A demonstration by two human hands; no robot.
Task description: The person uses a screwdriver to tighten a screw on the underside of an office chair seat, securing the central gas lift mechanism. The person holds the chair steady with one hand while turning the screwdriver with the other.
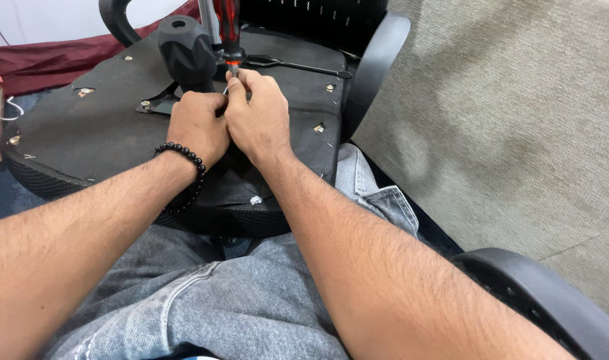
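No packages, labels, signs or screens can be seen anywhere around the upturned chair seat (84,133).

Red-and-black screwdriver (228,27), black chair seat (104,127), faded blue jeans (204,300).

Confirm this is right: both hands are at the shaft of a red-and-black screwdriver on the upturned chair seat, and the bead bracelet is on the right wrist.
One thing is wrong: the bracelet is on the left wrist, as the head view shows. Both hands, left and right, are at the shaft of the red-and-black screwdriver on the upturned seat.
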